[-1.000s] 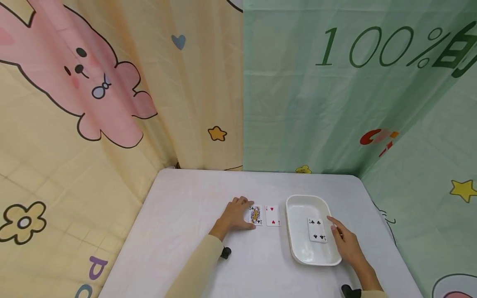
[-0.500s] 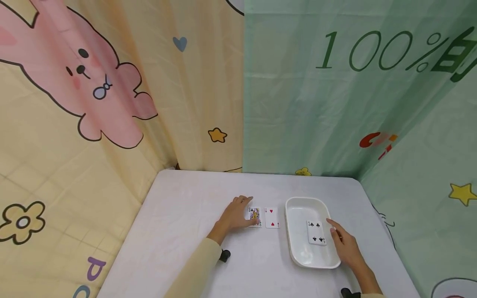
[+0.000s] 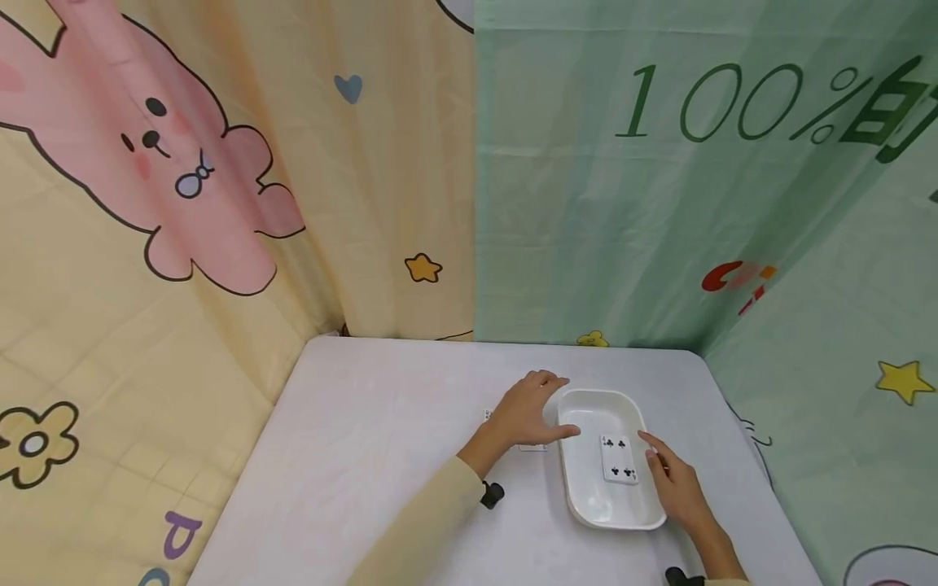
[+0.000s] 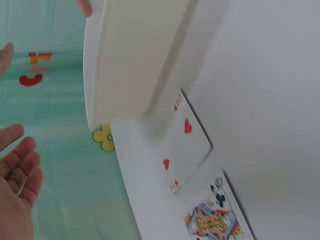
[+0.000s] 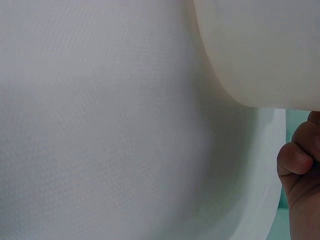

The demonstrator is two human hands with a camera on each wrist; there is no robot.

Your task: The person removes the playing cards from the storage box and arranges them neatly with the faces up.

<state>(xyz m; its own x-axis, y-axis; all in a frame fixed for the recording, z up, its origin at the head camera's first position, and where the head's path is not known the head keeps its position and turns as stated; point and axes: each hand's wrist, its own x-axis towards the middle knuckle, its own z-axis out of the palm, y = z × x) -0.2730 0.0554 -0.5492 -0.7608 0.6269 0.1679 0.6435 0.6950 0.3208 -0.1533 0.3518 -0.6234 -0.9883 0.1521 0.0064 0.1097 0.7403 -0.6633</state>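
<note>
My left hand (image 3: pixel 523 411) hovers over the table, thumb and fingers spread, its thumb tip over the near-left part of the white tray (image 3: pixel 615 521). It holds nothing. My right hand (image 3: pixel 677 484) grips the tray's right rim, thumb on the inner side and lower fingers curled outside. Inside the tray lies a four of clubs (image 3: pixel 619 460), face up. Left of the tray lie two face-up cards, mostly hidden by my left hand in the head view. In the left wrist view they are a two of hearts (image 4: pixel 175 142) and a face card of clubs (image 4: pixel 212 220).
A white cloth covers the table (image 3: pixel 381 423). Printed curtains (image 3: pixel 410 163) hang behind it and along both sides. Black wrist straps or cameras (image 3: pixel 493 494) sit at both wrists.
My left hand has moved right, from around the face card to the tray's left edge, now covering both loose cards. My right hand stays at the tray's right rim.
</note>
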